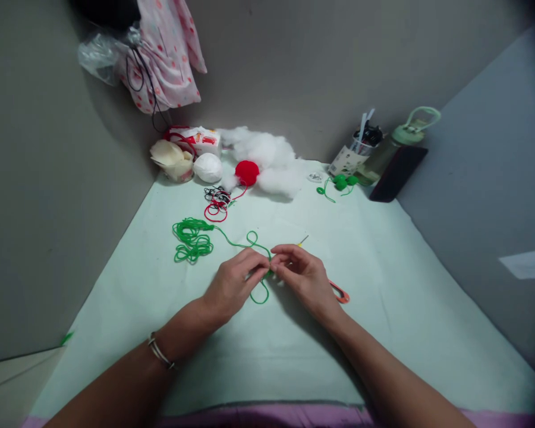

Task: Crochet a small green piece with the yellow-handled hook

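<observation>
Both hands meet over the pale green table cover. My left hand pinches a strand of green yarn that runs from a loose pile on the left and loops below the fingers. My right hand is closed on the same yarn and on a thin crochet hook, whose tip sticks out past the fingers. A small green worked piece shows between the fingertips. Orange-handled scissors lie just right of my right wrist.
At the back lie white stuffing with a red crocheted piece, a white ball, red and black yarn, green crocheted bits, a cup of tools, a green bottle and a dark phone. Grey walls enclose the table.
</observation>
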`<act>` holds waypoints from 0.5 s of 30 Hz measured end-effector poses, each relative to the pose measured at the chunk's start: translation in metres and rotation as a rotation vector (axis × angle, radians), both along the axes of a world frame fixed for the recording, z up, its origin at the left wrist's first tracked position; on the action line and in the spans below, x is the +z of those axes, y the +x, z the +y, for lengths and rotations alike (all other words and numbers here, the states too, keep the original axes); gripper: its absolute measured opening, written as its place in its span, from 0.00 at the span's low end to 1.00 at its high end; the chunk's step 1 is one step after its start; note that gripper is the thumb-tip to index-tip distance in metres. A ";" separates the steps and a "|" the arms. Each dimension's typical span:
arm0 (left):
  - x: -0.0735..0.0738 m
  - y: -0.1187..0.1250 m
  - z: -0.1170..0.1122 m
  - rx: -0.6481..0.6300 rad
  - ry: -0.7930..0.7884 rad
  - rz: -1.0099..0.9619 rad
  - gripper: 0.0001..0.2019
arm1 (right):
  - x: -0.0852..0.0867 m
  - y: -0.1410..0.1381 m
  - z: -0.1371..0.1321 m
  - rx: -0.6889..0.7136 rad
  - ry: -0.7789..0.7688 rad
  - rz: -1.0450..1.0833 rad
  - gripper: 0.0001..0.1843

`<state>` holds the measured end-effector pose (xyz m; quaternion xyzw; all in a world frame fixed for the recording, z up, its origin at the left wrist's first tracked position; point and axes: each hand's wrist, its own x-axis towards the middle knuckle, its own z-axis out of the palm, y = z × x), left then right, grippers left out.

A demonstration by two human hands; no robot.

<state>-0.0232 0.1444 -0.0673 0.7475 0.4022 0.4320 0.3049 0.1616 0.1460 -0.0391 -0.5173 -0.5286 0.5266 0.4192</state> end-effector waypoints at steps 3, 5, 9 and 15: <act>0.000 0.001 -0.001 0.010 0.024 0.012 0.04 | 0.000 0.000 -0.001 0.018 -0.021 -0.011 0.16; 0.000 0.001 -0.001 0.005 0.040 0.022 0.05 | 0.000 0.000 0.000 0.017 -0.043 -0.009 0.16; 0.000 0.000 -0.001 -0.021 0.147 0.130 0.08 | 0.000 0.001 0.000 0.020 -0.066 0.006 0.17; 0.001 -0.001 -0.003 -0.004 0.217 0.281 0.11 | -0.001 0.002 0.000 0.060 -0.049 0.000 0.17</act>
